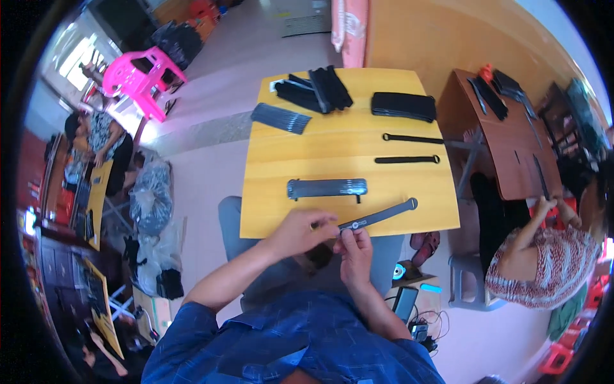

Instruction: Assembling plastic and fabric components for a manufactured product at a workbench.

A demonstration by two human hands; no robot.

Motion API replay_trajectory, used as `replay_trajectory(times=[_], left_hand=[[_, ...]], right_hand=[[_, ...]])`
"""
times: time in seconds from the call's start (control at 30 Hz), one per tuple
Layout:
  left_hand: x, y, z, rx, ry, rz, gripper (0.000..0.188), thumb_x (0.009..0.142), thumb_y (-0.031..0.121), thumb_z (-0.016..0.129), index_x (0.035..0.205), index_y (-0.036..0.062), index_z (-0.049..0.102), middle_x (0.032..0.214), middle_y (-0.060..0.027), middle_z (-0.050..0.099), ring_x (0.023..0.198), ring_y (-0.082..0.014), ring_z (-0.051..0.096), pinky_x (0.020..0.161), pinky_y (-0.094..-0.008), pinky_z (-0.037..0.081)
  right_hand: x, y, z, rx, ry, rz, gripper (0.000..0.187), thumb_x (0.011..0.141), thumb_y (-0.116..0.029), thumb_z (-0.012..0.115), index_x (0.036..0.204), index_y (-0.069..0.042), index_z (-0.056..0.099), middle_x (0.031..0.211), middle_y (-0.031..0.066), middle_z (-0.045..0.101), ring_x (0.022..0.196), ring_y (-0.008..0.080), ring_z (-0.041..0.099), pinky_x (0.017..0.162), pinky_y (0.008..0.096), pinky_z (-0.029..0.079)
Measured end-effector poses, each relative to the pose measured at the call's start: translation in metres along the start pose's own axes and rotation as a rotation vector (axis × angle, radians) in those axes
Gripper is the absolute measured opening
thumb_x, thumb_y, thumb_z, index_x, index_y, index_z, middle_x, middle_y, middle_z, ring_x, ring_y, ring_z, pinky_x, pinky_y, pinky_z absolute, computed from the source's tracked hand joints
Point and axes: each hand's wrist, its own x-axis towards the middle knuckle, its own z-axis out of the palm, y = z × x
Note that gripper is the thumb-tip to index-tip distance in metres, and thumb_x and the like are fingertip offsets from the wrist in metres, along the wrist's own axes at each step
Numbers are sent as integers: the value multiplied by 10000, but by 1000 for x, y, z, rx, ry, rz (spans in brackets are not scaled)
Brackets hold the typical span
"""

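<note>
Just over the near edge of the yellow table, my right hand (355,256) pinches the near end of a dark grey strap (387,214) between thumb and fingers. The strap slants up to the right over the tabletop and ends in a rounded loop. My left hand (300,232) is at the same near end, its fingertips drawn together beside the right thumb; what they grip, if anything, is hidden. Beyond my hands lies a neat bundle of dark straps (327,187). Farther right are an upper black strap (416,139) and a lower black strap (407,160), both laid flat with looped ends.
On the yellow table (345,141) stand a black strap stack (403,106), a heap of black straps (313,91) and fanned grey strips (281,118). A person (537,269) works at a brown table (505,137) to the right. A pink chair (141,80) stands far left.
</note>
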Motion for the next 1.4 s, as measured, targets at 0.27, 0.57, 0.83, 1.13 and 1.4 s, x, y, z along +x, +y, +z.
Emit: replay_trajectory(times=[0.27, 0.57, 0.83, 1.13, 1.4], left_hand=[[-60, -44, -12, -408, 144, -243, 218, 965, 199, 692, 902, -6, 725, 754, -40, 682, 733, -109, 641, 688, -281, 516], [-75, -77, -50, -421, 67, -542, 267, 952, 289, 695, 836, 50, 724, 676, 12, 618, 497, -50, 495, 447, -229, 370], [-86, -93, -42, -529, 145, -543, 301, 968, 314, 678, 789, 73, 680, 646, 8, 584, 465, -57, 478, 419, -245, 356], [-100, -96, -58, 19, 413, -259, 190, 999, 170, 527, 1091, 35, 625, 917, -205, 690, 869, -405, 678, 736, -465, 520], [-118, -77, -37, 344, 374, -143, 349, 949, 115, 588, 1294, 130, 640, 949, -146, 688, 871, -363, 692, 745, -456, 565]], right_hand=[[-15, 33, 30, -58, -136, 248, 124, 1037, -197, 655, 1006, -81, 625, 832, 20, 648, 657, 107, 573, 594, 255, 466], [28, -14, 70, -1349, -577, -1016, 205, 859, -115, 763, 1050, -57, 716, 976, 130, 719, 929, 350, 698, 832, 430, 561], [54, 21, 51, -1409, -802, -812, 134, 880, -106, 729, 1005, -58, 730, 973, 108, 736, 908, 326, 708, 810, 430, 566], [77, 36, 62, -1372, -665, -881, 106, 876, -69, 720, 981, -72, 732, 894, 118, 698, 846, 324, 669, 766, 422, 545], [62, 36, 61, -1405, -643, -747, 93, 871, -55, 751, 963, -57, 760, 907, 124, 724, 897, 320, 683, 816, 405, 537]])
